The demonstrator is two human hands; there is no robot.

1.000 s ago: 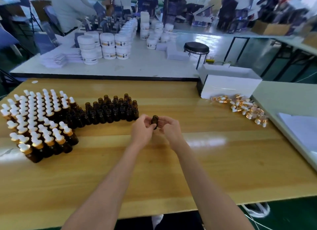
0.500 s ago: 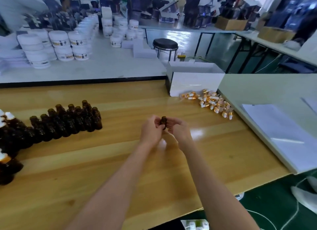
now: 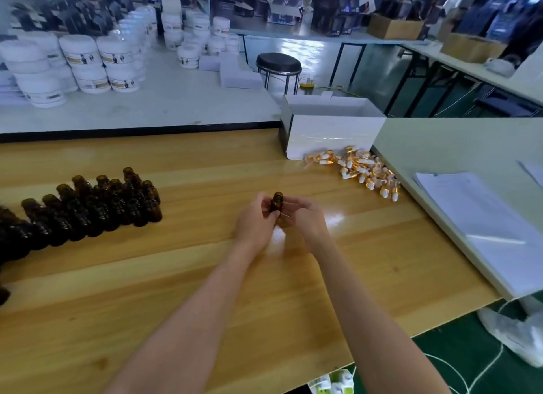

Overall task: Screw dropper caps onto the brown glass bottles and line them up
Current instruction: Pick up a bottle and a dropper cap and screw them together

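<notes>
Both forearms reach in over the wooden table [image 3: 205, 279] and the hands meet mid-table. Left hand [image 3: 255, 218] grips one brown bottle [image 3: 276, 203] around the body, lifted just off the table. Right hand [image 3: 307, 215] has fingers curled in against the bottle's neck side. Can't tell if it's pinching anything (a thin sliver shows under the fingers, could be a dropper tube, too small to call). Bottle's long axis is near upright, mouth up and away from the camera, no cap on it: dark amber glass, threaded neck bare. Key relation for the next move, as I read it: the pile of dropper caps [image 3: 363, 170], white bulbs with gold collars, lies ahead and to the right, well apart from the hands, and the right hand is nearer. Uncapped bottles [image 3: 97, 205] stand in packed rows to the left. White box [image 3: 332, 134] sits just behind the caps.
</notes>
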